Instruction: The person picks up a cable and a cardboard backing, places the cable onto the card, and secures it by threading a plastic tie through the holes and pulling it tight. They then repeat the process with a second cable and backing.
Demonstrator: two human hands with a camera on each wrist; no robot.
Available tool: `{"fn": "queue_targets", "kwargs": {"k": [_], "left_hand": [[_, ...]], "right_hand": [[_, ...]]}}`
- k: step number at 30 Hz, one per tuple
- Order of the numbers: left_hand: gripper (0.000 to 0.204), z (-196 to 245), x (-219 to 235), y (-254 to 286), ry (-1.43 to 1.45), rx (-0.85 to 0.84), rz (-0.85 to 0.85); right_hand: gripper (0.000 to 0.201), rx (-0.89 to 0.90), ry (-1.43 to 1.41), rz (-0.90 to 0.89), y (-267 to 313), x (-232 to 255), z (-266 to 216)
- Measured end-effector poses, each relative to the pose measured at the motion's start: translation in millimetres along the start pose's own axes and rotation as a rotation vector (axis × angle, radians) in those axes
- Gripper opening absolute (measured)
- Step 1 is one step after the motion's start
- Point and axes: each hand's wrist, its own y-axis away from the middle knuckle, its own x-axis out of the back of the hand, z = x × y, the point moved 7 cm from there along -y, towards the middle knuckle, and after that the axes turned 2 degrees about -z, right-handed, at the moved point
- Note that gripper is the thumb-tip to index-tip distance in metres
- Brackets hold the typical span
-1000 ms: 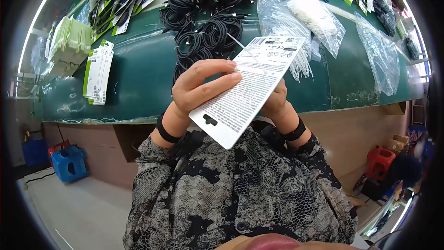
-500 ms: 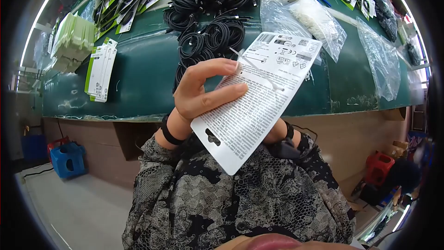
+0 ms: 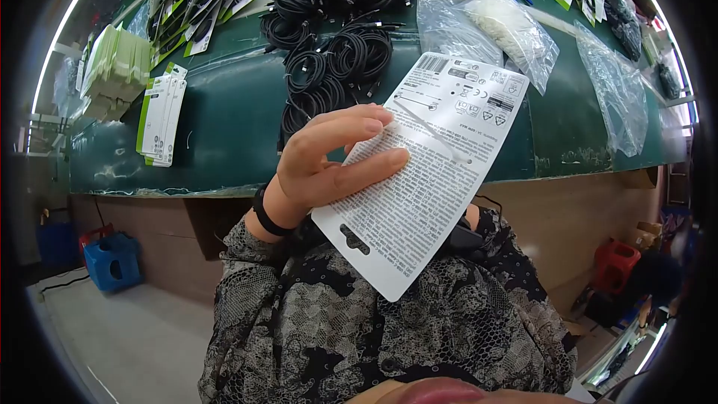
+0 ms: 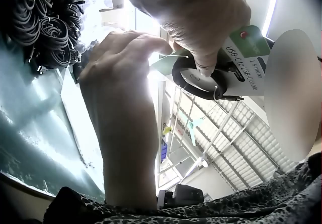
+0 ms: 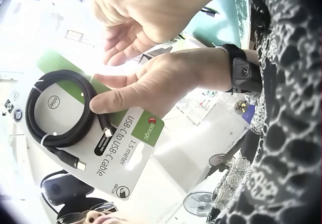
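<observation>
My left hand (image 3: 321,157) grips a printed packaging card (image 3: 404,217), two fingers on its text side. In the right wrist view the left thumb (image 5: 113,101) presses a coiled black USB-C cable (image 5: 33,106) against the card's front. A white cable tie (image 3: 430,131) lies slantwise across the back of the card. My right hand (image 5: 151,8) is behind the card and mostly hidden in the head view. The right wrist view shows its fingers loosely bent beside the card, with nothing visible between them. In the left wrist view the right fingertips are close to the card's edge.
Coiled black cables (image 3: 329,52) lie in a heap on the green table (image 3: 224,150). White cards (image 3: 161,120) and a thicker stack (image 3: 116,67) stand at left. Bags of white ties (image 3: 508,30) lie at right. Packed cables (image 3: 198,7) are at back left.
The card has moved nearer and tilted its back more fully towards the head camera. The tie, sticking up past the card before, now lies across it. The right hand has slipped out of sight behind the card.
</observation>
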Motion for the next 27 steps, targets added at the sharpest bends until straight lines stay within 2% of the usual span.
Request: {"fn": "queue_targets", "kwargs": {"k": [2,4,7,8,11,16,19,20,23,24,27], "left_hand": [[0.046,-5,1,1,0.079,0.057,0.003],[0.036,-6,-1,4,-0.008,0.014,-0.049],[0.032,-5,-2,5,-0.057,0.0,-0.075],[0.032,-5,-3,5,-0.059,0.007,-0.075],[0.031,-6,-4,6,-0.058,0.008,-0.08],[0.032,-4,-3,5,-0.074,-0.006,-0.085],[0.033,-3,-3,6,-0.08,-0.006,-0.083],[0.033,-4,-4,5,-0.077,-0.003,-0.084],[0.033,-3,-4,4,-0.089,0.003,-0.093],[0.033,-2,-4,4,-0.104,0.008,-0.102],[0.033,-2,-3,4,-0.129,0.01,-0.112]], "right_hand": [[0.041,-0.053,-0.002,-0.048,-3,-3,10],[0.042,-0.081,-0.003,-0.074,-2,-4,14],[0.043,0.053,0.787,-0.097,-2,-9,4],[0.043,0.053,0.785,-0.096,-2,-9,4],[0.043,-0.012,0.435,-0.079,-3,-6,9],[0.044,0.001,0.436,-0.056,-4,-6,-3],[0.043,0.05,0.891,-0.087,0,-11,4],[0.043,0.049,0.891,-0.087,0,-10,5],[0.043,0.038,0.637,-0.086,-1,-9,4],[0.043,0.039,0.638,-0.086,-1,-9,3],[0.045,0.0,0.342,-0.089,-3,-10,1]]}}
